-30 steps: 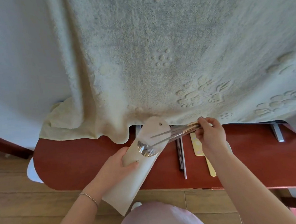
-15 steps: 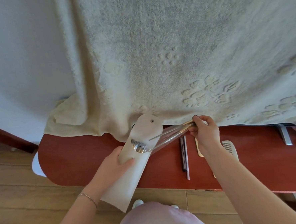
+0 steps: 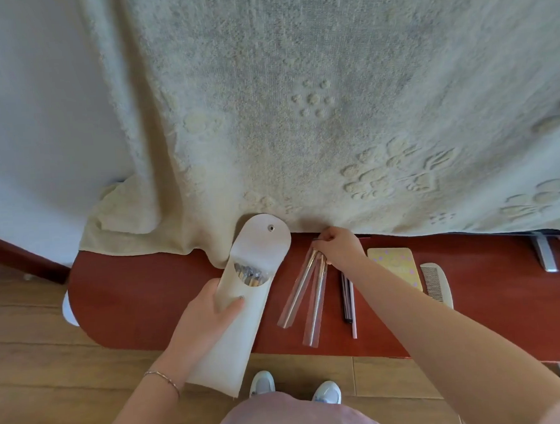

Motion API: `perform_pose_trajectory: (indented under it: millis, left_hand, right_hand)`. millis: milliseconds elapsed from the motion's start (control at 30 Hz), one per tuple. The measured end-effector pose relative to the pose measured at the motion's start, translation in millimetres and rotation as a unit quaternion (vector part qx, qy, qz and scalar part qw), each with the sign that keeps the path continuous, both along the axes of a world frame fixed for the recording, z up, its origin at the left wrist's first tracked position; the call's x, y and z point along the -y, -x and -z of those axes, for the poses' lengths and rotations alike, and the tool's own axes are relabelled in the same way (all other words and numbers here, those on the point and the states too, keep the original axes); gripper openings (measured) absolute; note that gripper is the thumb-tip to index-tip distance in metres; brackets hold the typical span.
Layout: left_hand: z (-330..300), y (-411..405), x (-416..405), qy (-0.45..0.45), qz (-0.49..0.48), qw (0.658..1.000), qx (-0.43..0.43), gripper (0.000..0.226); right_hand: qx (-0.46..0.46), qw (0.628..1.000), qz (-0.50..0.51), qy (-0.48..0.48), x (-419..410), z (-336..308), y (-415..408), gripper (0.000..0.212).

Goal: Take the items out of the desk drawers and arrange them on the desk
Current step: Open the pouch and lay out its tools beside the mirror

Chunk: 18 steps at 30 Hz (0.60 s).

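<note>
My left hand (image 3: pixel 209 309) grips a long white pouch (image 3: pixel 242 309) with its snap flap open; several brush handles show in its mouth. My right hand (image 3: pixel 339 246) pinches the top ends of two slim brushes in clear sleeves (image 3: pixel 305 295), which lie fanned on the red-brown desk (image 3: pixel 139 299) just right of the pouch. Right of them lie thin dark and pink sticks (image 3: pixel 349 301), a yellow patterned card (image 3: pixel 395 263) and a white comb (image 3: pixel 437 284).
A cream embossed towel (image 3: pixel 298 112) drapes over the back of the desk and hangs to its surface. A metal stand foot (image 3: pixel 545 254) sits at the far right. Wooden floor and my shoes (image 3: pixel 294 388) lie below the desk's front edge.
My right hand drew the sleeved brushes out of the pouch and laid them on the desk to its right. The pouch tilted more upright in my left hand.
</note>
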<state>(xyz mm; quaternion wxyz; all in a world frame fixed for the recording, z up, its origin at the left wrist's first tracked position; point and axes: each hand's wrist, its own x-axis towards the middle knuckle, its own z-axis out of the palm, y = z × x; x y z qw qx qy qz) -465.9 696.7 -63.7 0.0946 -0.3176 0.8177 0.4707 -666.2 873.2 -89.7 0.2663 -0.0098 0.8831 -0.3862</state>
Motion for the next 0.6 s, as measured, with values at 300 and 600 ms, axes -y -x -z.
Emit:
perform_pose_trajectory:
  millis: [300, 600]
  left_hand:
    - [12, 2, -16, -0.018, -0.005, 1.0, 0.02, 0.023]
    - [20, 1, -25, -0.076, -0.034, 0.996, 0.015, 0.025]
  right_hand:
    - [-0.047, 0.991, -0.078, -0.101, 8, 14, -5, 0.02]
    - [-0.125, 0.981, -0.122, -0.083, 8, 10, -22, 0.033]
